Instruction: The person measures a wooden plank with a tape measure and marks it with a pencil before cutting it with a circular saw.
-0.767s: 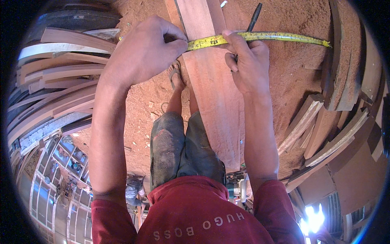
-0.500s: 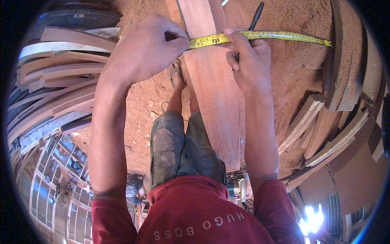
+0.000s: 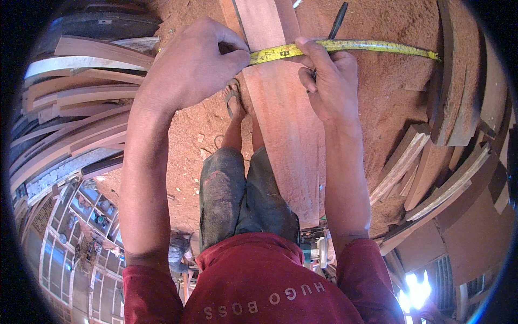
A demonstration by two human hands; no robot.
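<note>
A yellow tape measure blade [image 3: 377, 47] stretches across a long reddish wooden board [image 3: 286, 124]. At the board's left edge my left hand [image 3: 194, 65] pinches the blade between thumb and fingers. My right hand [image 3: 334, 81] grips the blade over the board's right side, thumb and index finger on it. A black pen [image 3: 338, 20] is also tucked in my right hand, its upper end sticking up past the tape. The blade's free end reaches out to the right beyond the board. Whatever lies inside my left palm is hidden.
Stacked wooden planks [image 3: 81, 102] fill the left side. More timber pieces [image 3: 458, 81] lean and lie along the right. Sawdust covers the ground [image 3: 186, 140] around my sandalled foot [image 3: 233, 100]. A white-framed lattice [image 3: 70, 237] shows at lower left.
Almost nothing differs. Both hands and the tape have shifted very slightly to the left, with the pen moving along in my right hand.
</note>
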